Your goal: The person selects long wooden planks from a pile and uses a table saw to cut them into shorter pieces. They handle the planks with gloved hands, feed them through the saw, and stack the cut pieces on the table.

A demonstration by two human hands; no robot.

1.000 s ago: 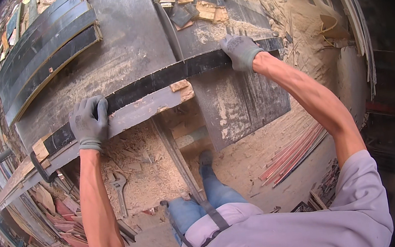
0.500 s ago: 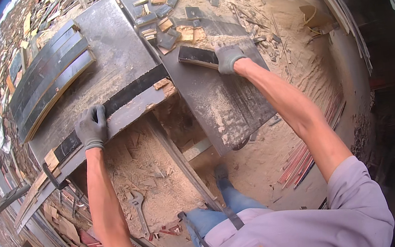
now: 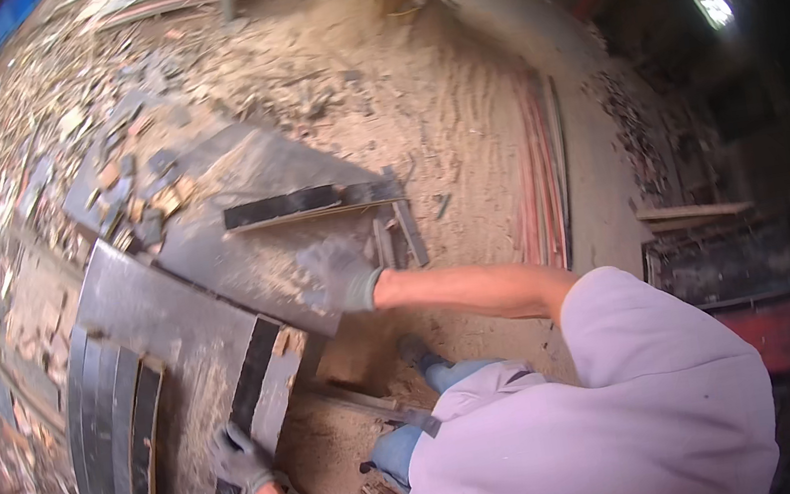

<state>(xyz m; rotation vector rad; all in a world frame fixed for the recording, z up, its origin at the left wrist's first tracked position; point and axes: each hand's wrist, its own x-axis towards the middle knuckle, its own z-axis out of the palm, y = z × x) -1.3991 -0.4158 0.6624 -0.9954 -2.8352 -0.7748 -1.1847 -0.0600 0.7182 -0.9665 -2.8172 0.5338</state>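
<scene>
Hold the black strip point(image 3: 255, 370) flat and snug along the gray bar point(image 3: 279, 395). It lies under the left hand point(image 3: 241, 458) and runs on toward 1 o'clock (I can't tell if that grip is closed around it). The right hand point(image 3: 343, 274), blurry, looks open and empty, with a black block point(image 3: 278, 208) at its 11 o'clock.

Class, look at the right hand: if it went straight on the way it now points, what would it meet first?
Probably the dusty grey table top beyond the fingertips of the right hand; blur hides their height, so it might pass above.
</scene>
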